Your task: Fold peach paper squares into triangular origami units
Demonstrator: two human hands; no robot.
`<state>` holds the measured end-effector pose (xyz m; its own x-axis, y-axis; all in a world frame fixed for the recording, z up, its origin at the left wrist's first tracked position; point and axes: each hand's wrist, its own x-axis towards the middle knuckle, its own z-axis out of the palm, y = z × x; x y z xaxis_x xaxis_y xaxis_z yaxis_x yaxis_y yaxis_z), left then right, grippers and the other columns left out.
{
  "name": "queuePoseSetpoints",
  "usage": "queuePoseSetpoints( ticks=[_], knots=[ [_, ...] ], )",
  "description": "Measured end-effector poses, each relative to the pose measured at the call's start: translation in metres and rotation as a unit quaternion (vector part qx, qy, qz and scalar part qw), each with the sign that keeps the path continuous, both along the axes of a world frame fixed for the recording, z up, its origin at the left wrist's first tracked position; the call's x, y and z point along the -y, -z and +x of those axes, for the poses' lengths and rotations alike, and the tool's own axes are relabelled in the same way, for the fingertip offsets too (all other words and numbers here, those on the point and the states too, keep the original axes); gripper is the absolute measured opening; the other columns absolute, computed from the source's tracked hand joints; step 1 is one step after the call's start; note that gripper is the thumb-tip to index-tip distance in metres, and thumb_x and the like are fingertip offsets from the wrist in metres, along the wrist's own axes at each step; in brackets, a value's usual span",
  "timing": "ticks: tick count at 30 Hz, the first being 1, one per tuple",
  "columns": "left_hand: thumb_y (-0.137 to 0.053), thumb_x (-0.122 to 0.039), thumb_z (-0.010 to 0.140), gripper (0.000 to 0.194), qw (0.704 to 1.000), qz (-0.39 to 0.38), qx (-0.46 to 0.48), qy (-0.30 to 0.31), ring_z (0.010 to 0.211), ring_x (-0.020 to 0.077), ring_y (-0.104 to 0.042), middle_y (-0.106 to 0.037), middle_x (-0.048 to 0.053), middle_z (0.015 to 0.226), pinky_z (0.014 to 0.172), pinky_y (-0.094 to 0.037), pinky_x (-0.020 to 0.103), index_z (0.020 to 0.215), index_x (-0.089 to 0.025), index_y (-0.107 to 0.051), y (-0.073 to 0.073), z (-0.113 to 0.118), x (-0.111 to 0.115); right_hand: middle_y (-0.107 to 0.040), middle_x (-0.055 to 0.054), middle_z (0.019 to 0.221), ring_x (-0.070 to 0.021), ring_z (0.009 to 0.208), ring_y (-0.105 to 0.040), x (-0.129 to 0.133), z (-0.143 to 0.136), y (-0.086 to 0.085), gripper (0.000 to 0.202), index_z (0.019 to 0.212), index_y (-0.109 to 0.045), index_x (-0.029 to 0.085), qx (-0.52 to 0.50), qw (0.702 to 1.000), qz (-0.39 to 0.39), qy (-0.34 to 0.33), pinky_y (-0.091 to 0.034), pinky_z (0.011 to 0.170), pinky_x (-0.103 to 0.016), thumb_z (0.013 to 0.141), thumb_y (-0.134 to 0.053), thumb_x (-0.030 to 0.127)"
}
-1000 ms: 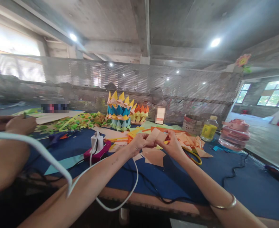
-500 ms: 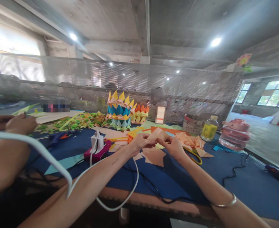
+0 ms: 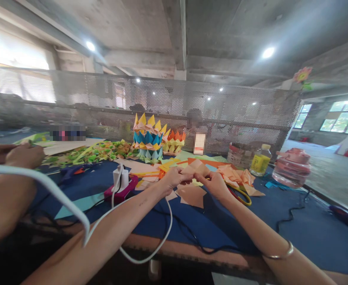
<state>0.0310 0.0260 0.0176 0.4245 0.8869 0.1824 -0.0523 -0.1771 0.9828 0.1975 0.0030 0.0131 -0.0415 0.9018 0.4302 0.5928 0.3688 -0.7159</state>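
Observation:
Between my two hands is a piece of peach paper (image 3: 198, 168), held up just above the table. My left hand (image 3: 174, 179) pinches its left side, and my right hand (image 3: 214, 183) grips its lower right edge with thumb and fingers closed. Below the hands lie flat peach paper sheets (image 3: 191, 195). Folded peach paper pieces (image 3: 236, 175) are heaped right of my right hand, with yellow-handled scissors (image 3: 245, 196) partly beneath them. Behind my hands rises a layered folded-paper basket (image 3: 148, 138) in yellow, blue and pale green.
A magenta power strip (image 3: 121, 190) with a white plug and cables sits left of my hands. At the right stand a yellow-labelled bottle (image 3: 260, 161) and a pink jug (image 3: 292, 168). A co-worker's hands (image 3: 25, 155) work at the far left. A perforated metal screen (image 3: 103, 91) closes the back.
My right fingers have shifted slightly left along the paper's lower edge, and more of the sheet now shows above them. My left hand keeps its pinch.

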Motion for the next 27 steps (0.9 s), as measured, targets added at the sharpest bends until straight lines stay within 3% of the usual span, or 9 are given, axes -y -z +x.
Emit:
queuePoseSetpoints(
  ticks=[10, 27],
  knots=[
    [-0.067, -0.039, 0.058, 0.028, 0.999, 0.000, -0.035, 0.001, 0.050, 0.0068, -0.046, -0.056, -0.001, 0.056, 0.053, -0.034, 0.021, 0.058, -0.012, -0.059, -0.002, -0.001, 0.001, -0.069, -0.010, 0.071, -0.0210, 0.067, -0.062, 0.001, -0.001, -0.003, 0.041, 0.071, -0.066, 0.010, -0.005, 0.999, 0.024, 0.026, -0.045, 0.058, -0.027, 0.071, -0.055, 0.049],
    [-0.066, -0.035, 0.059, 0.025, 0.994, 0.086, -0.066, -0.026, 0.053, 0.0108, -0.051, -0.058, 0.002, 0.055, 0.053, -0.039, 0.022, 0.058, -0.011, -0.062, 0.007, 0.000, -0.011, -0.068, -0.008, 0.070, -0.0192, 0.065, -0.061, 0.000, 0.001, -0.002, 0.043, 0.072, -0.067, 0.010, 0.030, 0.999, -0.001, 0.014, -0.043, 0.055, -0.024, 0.072, -0.055, 0.051]
  ],
)
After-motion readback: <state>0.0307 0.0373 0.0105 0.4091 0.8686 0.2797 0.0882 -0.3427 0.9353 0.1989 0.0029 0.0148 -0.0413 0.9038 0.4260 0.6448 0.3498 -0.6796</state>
